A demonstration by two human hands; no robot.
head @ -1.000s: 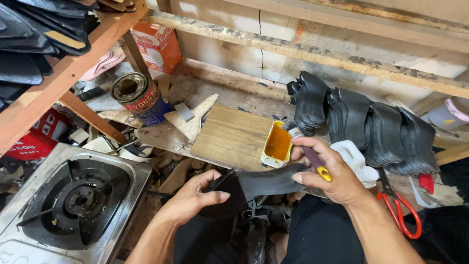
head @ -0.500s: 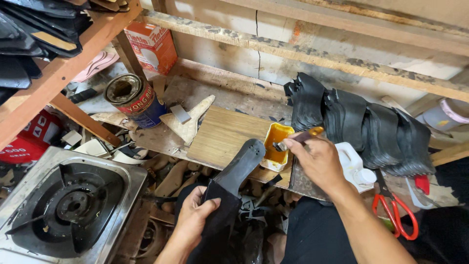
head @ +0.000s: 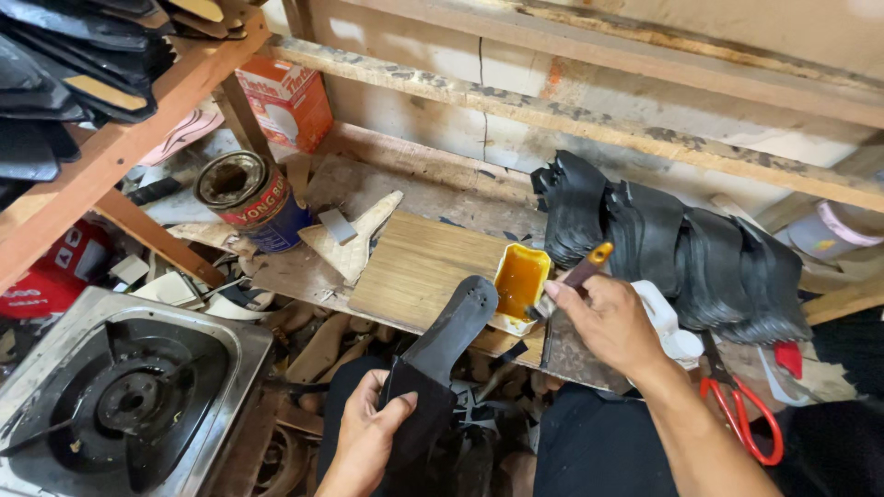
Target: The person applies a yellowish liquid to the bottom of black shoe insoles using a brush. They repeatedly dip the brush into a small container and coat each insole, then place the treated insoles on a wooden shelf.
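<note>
Black sole (head: pixel 442 354) slants up toward one o'clock, our left hand (head: pixel 368 437) wrapped around its lower end, fingers closed. Our right hand (head: pixel 608 322) pinches a brush (head: pixel 578 276) closed-fingered, tip in the yellow glue tray (head: pixel 521 281) on the bench (head: pixel 414 267).

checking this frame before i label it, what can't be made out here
Head view only:
- Brush tip: the right hand holds a brush; its bristle end is too small to tell whether it touches the glue in the yellow tub.
- Black sole: the lower end is hidden by the left hand.
- Scissors: blades hidden behind the right forearm.
- Gas stove: cut off by the left and bottom edges.
</note>
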